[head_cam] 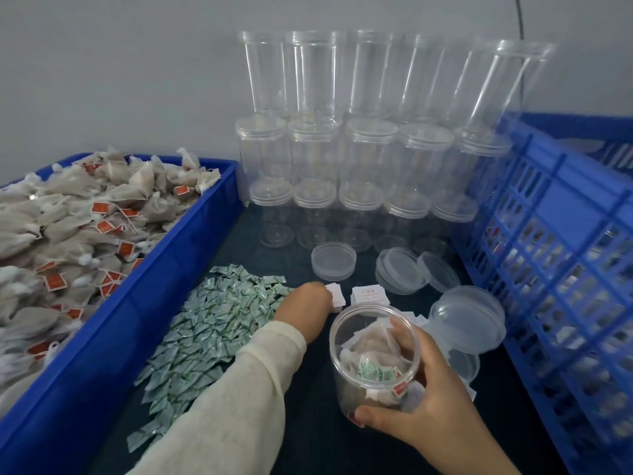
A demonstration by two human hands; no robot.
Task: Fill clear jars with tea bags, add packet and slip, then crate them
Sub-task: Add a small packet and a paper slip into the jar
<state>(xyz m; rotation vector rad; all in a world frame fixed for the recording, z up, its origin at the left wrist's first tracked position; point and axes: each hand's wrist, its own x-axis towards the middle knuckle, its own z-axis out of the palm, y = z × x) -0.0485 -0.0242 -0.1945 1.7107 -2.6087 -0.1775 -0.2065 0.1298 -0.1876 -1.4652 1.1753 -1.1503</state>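
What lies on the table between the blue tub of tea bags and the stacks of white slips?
In the head view, a heap of green-and-white packets lies there, and the left hand reaches across it to the slips.

The jar (375,358) in your right hand (431,399) is clear, glossy plastic, smooth enough to catch the light along its rim. Inside it, the tea bags (370,344) look like soft, matt mesh cloth, and the packet (376,371) has a shiny printed film. At 12 o'clock, the stacked jars (363,138) share that same transparent gloss. The loose lids (334,260) are cloudier, semi-clear plastic. At 9 o'clock, the bin (102,341) is smooth blue plastic with a slight sheen; the crate (561,241) at 3 o'clock is blue moulded lattice plastic. The slips (368,294) look like matt white paper. Your left sleeve (239,389) is a cream knit, faintly fuzzy. The surface (308,389) is dark and matt.
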